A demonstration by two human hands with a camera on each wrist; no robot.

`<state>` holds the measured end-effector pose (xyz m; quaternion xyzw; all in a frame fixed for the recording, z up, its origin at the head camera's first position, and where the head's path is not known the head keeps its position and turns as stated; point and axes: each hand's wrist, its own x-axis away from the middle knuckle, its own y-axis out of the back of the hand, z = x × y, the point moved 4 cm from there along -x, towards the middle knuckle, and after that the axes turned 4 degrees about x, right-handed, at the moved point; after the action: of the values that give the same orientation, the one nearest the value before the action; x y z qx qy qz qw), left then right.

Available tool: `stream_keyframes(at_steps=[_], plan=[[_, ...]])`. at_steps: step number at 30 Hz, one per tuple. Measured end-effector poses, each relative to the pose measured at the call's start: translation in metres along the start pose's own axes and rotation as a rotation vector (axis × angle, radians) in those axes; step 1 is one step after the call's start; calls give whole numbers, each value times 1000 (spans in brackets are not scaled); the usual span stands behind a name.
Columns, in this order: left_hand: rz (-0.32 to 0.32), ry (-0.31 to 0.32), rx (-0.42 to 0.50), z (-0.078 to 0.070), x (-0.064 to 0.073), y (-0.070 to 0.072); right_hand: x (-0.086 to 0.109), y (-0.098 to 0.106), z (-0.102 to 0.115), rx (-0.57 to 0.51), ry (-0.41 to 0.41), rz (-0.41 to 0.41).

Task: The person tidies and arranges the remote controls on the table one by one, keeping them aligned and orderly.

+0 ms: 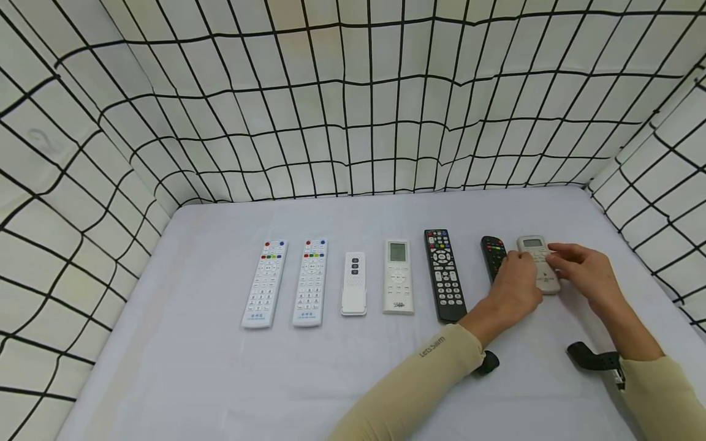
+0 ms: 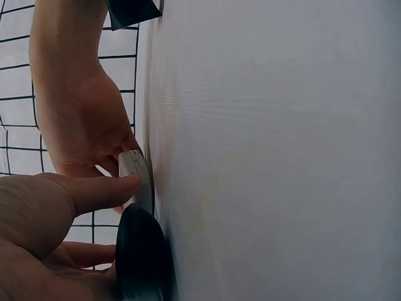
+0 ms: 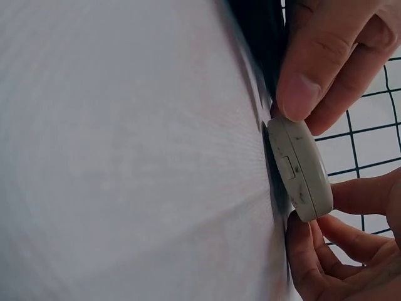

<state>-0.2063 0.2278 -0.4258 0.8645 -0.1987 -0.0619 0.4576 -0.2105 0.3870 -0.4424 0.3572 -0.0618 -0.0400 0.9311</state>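
Note:
At the right end of the row lies a grey-white air conditioner remote (image 1: 532, 244) with a small screen; its near end (image 3: 299, 168) shows in the right wrist view. My left hand (image 1: 514, 283) holds its left edge, thumb against the side and fingers bent. On the opposite edge, my right hand (image 1: 587, 275) grips with thumb and fingertips. Just left of it is a small black remote (image 1: 493, 252), partly hidden by my left hand. In the left wrist view, that black remote's rounded end (image 2: 144, 254) sits beside my left thumb.
Farther left on the white tabletop (image 1: 182, 367) lie a long black remote (image 1: 444, 275), a white remote with a screen (image 1: 398, 275), a small white remote (image 1: 354, 288) and two white remotes with coloured buttons (image 1: 311, 282). Black-lined netting (image 1: 358, 122) stands behind and at both sides.

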Motion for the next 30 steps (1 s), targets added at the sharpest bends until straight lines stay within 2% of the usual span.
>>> stream_keyframes(at_steps=[6,9,12,16,21,24,27,30], plan=[[5,-28,-26,-2,0,1,1,2,2,51,-9,-47],[14,-31,-5,-2,0,3,3,3,2,92,-23,-61],[22,-22,56,0,-1,4,4,3,2,126,-39,-65],[23,-29,162,2,0,8,6,3,2,115,-48,-69],[-31,-82,302,9,5,19,8,4,3,101,-42,-95],[-72,-102,353,15,10,24,10,4,6,116,-37,-119],[-115,-115,341,21,15,28,12,4,11,141,-22,-142],[-156,-137,281,25,19,35,17,3,19,176,18,-170]])
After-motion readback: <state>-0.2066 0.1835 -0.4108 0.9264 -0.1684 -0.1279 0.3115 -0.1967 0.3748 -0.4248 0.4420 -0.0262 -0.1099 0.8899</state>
